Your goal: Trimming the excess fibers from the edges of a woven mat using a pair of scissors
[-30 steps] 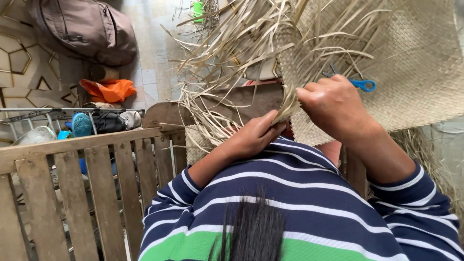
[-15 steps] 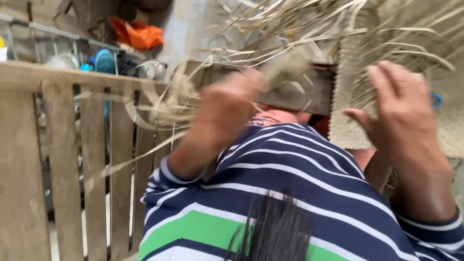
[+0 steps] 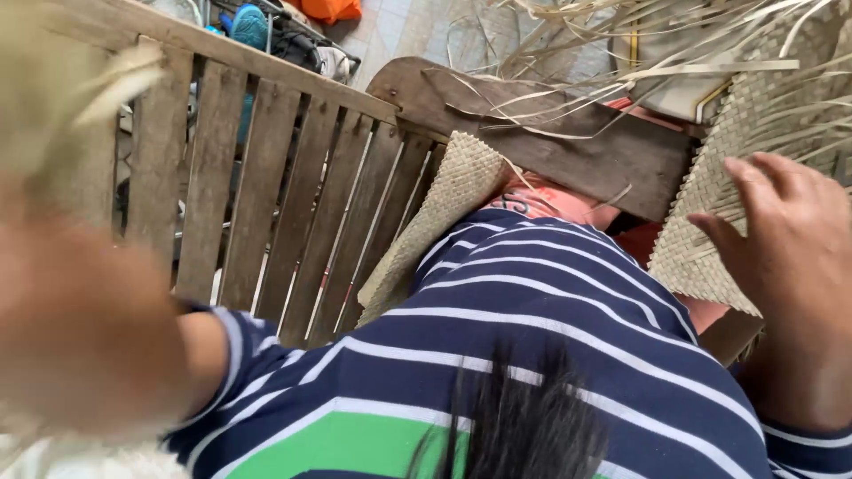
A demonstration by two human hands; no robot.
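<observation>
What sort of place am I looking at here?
Probably a home weaving spot on a tiled porch: a tan woven straw mat under the right hand, loose dry straw strips, and a weathered wooden slatted bench.

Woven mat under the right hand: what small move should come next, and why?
Probably press the right hand flat to steady the woven mat before anything else. The hand's fingers are spread on the mat's corner, loose straw strands stick out above it, and the left hand is a blur close to the camera, so its grip cannot be read.
</observation>
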